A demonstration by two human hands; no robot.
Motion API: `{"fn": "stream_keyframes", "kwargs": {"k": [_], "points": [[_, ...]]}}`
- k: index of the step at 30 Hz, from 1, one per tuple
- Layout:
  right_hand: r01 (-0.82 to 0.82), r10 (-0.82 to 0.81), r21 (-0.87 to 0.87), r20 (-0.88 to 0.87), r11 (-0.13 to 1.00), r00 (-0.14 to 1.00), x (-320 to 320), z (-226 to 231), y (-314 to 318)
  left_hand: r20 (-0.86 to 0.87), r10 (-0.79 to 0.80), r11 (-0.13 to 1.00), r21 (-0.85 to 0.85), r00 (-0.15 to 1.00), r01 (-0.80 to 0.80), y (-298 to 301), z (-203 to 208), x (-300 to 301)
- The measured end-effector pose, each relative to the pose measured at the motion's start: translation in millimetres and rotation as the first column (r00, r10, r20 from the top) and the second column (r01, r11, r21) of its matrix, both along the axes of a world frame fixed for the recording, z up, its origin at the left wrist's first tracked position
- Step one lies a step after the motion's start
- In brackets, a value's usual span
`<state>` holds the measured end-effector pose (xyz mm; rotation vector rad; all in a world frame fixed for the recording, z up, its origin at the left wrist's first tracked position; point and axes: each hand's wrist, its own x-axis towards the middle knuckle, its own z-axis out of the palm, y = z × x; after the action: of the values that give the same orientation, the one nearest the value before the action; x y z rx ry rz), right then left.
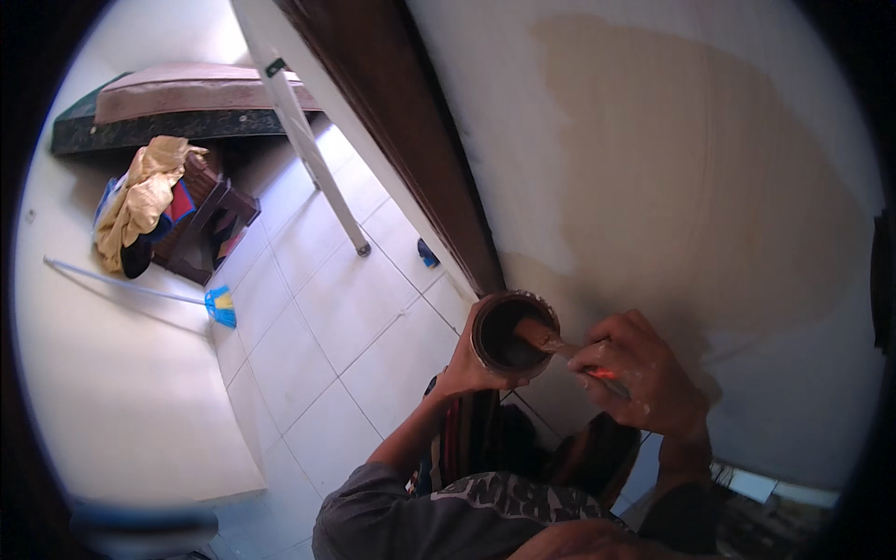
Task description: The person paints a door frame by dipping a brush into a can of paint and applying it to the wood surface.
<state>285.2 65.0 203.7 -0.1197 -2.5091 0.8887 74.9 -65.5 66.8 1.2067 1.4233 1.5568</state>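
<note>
My left hand [464,362] is wrapped around the side of a round open can [512,297], its mouth tilted up toward me. Its inside looks dark, and the rim carries pale smears. A paintbrush [539,334] reaches into the can with its brown-orange end against the inner wall. The handle is gripped by my right hand [627,369], fingers closed, with whitish specks on the skin. Beyond both hands stands a pale wall [485,84] bearing a large beige, damp-looking patch [691,177]. What lies at the bottom of the can is too dark to make out.
A dark wooden door frame [401,121] borders the wall. Through the doorway, a ladder [317,168] stands on the tiled floor [322,327]. Farther back are a mattress [201,96], a brown wooden piece of furniture [201,215] with cloth [145,205] over it, and a blue broom [220,306].
</note>
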Motion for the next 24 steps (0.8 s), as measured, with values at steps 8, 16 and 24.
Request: {"fn": "stream_keyframes", "kwargs": {"k": [8,16,24], "points": [[-0.229,0.212,-0.090,-0.174,0.969,0.962,-22,33,10,-0.312,0.378,0.920,0.019,0.872,-0.392,-26,46,17],[-0.192,0.135,-0.277,-0.212,0.941,0.968,-23,34,8,0.030,0.532,0.840,0.110,0.846,-0.532,-47,82,36],[-0.181,0.019,-0.446,-0.343,0.877,0.939,-16,31,9,-0.014,0.530,0.842,0.126,0.848,-0.524,-27,119,32]]}}
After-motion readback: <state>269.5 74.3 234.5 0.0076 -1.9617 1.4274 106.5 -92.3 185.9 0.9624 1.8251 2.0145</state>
